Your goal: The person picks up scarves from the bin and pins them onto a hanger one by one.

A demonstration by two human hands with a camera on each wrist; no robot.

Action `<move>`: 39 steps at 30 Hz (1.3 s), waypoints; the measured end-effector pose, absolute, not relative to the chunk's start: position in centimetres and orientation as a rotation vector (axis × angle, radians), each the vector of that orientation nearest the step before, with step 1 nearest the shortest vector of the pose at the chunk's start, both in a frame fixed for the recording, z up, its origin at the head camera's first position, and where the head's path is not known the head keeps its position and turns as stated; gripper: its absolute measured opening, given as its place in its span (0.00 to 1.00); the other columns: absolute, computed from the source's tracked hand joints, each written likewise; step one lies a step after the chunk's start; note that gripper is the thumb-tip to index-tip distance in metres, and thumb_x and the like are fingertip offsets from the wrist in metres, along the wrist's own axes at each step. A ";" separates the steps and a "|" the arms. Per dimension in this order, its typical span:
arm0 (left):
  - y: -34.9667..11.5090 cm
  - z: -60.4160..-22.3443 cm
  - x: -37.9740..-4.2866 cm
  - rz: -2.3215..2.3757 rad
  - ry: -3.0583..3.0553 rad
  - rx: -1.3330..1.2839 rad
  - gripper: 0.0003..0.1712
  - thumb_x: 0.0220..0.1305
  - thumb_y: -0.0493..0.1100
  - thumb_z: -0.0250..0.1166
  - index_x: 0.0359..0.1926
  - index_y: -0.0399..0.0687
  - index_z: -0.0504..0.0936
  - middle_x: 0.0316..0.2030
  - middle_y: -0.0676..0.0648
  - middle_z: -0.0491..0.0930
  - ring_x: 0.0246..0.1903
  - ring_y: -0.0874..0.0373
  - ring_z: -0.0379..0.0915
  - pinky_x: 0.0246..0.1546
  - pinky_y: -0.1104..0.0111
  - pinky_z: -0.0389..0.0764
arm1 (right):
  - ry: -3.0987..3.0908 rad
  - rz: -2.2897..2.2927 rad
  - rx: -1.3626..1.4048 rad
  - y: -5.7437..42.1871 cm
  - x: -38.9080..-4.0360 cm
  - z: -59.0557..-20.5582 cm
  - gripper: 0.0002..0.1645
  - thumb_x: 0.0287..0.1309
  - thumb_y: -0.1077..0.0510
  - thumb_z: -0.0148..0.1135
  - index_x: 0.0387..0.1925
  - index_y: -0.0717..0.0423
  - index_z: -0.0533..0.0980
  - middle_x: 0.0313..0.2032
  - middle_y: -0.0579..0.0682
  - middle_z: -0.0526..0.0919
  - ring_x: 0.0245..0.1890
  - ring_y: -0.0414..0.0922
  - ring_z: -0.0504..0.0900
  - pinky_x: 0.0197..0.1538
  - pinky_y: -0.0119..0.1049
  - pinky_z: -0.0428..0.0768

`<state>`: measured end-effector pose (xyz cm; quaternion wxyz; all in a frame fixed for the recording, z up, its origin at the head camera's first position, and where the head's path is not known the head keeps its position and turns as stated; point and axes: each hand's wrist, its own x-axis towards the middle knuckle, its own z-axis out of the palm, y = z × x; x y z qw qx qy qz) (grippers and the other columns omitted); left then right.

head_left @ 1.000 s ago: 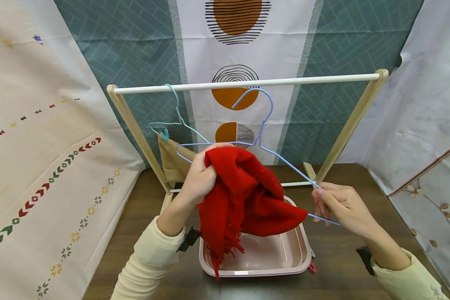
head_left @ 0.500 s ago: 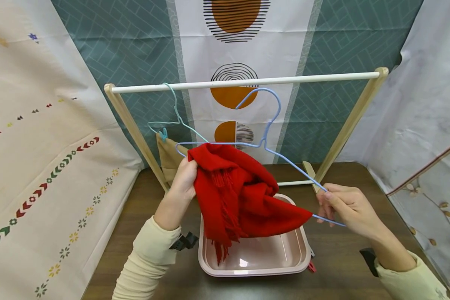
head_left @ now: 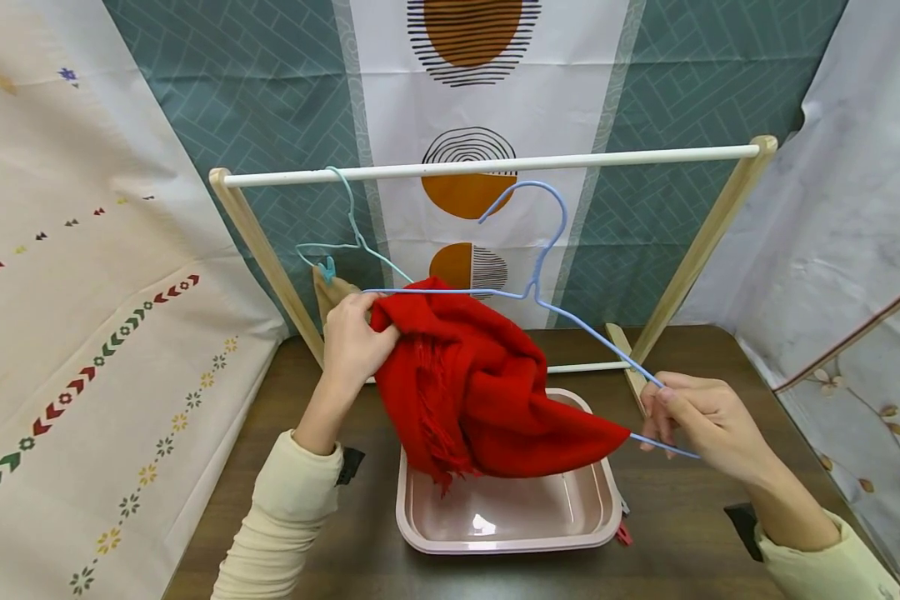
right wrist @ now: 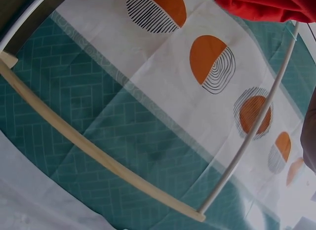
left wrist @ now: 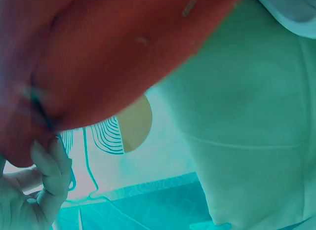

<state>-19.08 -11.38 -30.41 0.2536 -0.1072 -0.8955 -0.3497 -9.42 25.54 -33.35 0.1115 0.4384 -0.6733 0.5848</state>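
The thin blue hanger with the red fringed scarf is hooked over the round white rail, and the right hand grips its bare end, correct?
Not quite: the head view shows the thin blue hanger is not hooked over the round white rail. The hanger does bear the red fringed scarf, and the right hand grips its bare end.
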 end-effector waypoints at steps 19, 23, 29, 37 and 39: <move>-7.8 -31.5 -13.9 -0.546 -1.764 -0.812 0.16 0.52 0.36 0.57 0.43 0.34 0.79 0.45 0.36 0.76 0.46 0.41 0.71 0.49 0.50 0.69 | -1.978 1.791 1.238 25.4 -9.3 -33.1 0.30 0.52 0.85 0.29 0.15 0.60 0.72 0.24 0.53 0.72 0.19 0.44 0.79 0.16 0.31 0.73; -4.9 -33.0 -12.3 -0.277 -1.909 -1.096 0.22 0.53 0.45 0.62 0.50 0.43 0.78 0.52 0.40 0.73 0.55 0.44 0.64 0.55 0.40 0.57 | -1.975 1.790 1.247 25.2 -9.3 -33.0 0.29 0.53 0.85 0.30 0.16 0.61 0.72 0.23 0.53 0.71 0.18 0.44 0.79 0.18 0.32 0.74; -2.8 -34.7 -12.7 0.074 -1.945 -1.173 0.18 0.55 0.44 0.64 0.49 0.54 0.79 0.45 0.49 0.78 0.49 0.52 0.69 0.54 0.39 0.57 | -1.994 1.780 1.221 25.1 -9.2 -33.2 0.30 0.53 0.85 0.30 0.14 0.59 0.71 0.26 0.54 0.72 0.18 0.44 0.79 0.16 0.31 0.72; -2.6 -34.2 -14.1 -0.301 -1.643 -1.279 0.11 0.63 0.35 0.54 0.30 0.43 0.82 0.24 0.50 0.79 0.26 0.57 0.74 0.46 0.58 0.74 | -2.075 1.806 1.159 24.9 -8.8 -33.2 0.29 0.55 0.83 0.31 0.14 0.59 0.71 0.25 0.52 0.71 0.18 0.45 0.79 0.15 0.31 0.73; -2.5 -33.8 -14.0 -0.475 -1.631 -1.309 0.08 0.62 0.36 0.57 0.29 0.40 0.82 0.24 0.48 0.79 0.26 0.57 0.74 0.45 0.61 0.75 | -2.122 1.802 1.125 24.7 -8.8 -33.2 0.28 0.57 0.82 0.33 0.14 0.59 0.71 0.25 0.53 0.71 0.17 0.46 0.79 0.15 0.32 0.73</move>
